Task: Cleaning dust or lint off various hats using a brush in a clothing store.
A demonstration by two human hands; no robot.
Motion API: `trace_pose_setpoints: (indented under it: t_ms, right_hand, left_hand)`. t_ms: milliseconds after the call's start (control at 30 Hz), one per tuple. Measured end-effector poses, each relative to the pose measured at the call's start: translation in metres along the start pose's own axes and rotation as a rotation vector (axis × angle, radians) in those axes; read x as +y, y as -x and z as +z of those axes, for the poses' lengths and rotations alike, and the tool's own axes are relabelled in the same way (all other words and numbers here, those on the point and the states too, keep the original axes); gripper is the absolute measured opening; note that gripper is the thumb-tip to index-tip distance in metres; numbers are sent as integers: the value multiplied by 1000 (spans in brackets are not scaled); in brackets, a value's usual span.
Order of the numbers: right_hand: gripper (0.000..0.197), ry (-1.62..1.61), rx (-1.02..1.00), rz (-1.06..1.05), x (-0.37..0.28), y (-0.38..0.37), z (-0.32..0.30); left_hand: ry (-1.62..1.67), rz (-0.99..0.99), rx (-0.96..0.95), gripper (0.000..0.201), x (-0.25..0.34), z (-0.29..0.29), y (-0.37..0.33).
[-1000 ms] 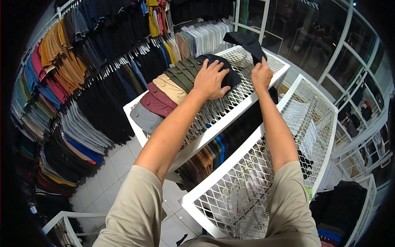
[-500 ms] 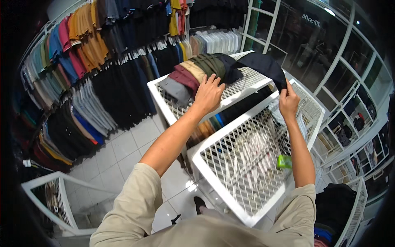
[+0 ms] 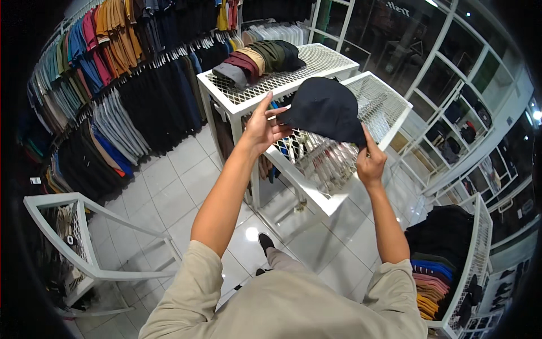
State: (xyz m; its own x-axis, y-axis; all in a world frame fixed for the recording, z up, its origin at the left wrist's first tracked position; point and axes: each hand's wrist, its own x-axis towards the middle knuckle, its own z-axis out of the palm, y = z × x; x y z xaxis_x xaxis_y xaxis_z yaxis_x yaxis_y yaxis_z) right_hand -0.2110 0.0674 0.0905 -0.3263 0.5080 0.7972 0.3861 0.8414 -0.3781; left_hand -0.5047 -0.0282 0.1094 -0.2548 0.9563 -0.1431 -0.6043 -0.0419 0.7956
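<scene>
"Two hands at one black baseball cap (image 3: 323,107) now. What changed vs. ~1 s ago?"

"L hand (image 3: 261,130) was on the cap row; now it's off, at the cap's L edge. R hand (image 3: 371,164) had the black piece out over the far rack; now it's nearer the body, crown dome in full view."

"Finger state?"

"R: thumb & fingers pinched narrow on the cap's R edge. L: fingers spread wide, tips by the L edge; can't tell if they press on it or just meet it."

"Cap location, exactly?"

"In the air betw. hands, over the near mesh-top rack (image 3: 384,104). Tilted, R side lower. Clear of the row."

"And the row?"

"On the far mesh-top rack (image 3: 333,58), overlapping, L to R: grey cap (image 3: 230,73), maroon cap (image 3: 243,62), beige cap (image 3: 254,57), olive cap (image 3: 272,55), dark cap (image 3: 292,56) at the end. No hand on any of them now."

"So, meaning?"

"Handling's moved from row to single cap. My read: R pinch takes most of the wt., L mainly steadies."
</scene>
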Motion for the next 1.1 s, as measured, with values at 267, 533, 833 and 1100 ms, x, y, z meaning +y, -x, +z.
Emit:
trace_pose_setpoints:
  t_ms: [267, 533, 833, 1100]
  right_hand:
    - [62, -244, -99, -135, -11, 49, -43]
    - [52, -280, -476, -224, 47, 31, -46]
    - [56, -130, -564, -264, 206, -20, -1]
    - [50, -545, -592, -136, 198, -29, 11]
  left_hand:
    - [-173, 37, -3, 37, -68, -1, 85]
    - [-115, 286, 261, 46, -124, 28, 107]
    - [18, 367, 548, 47, -168, 100, 114]
    - [89, 391, 813, 42, -191, 179, 152]
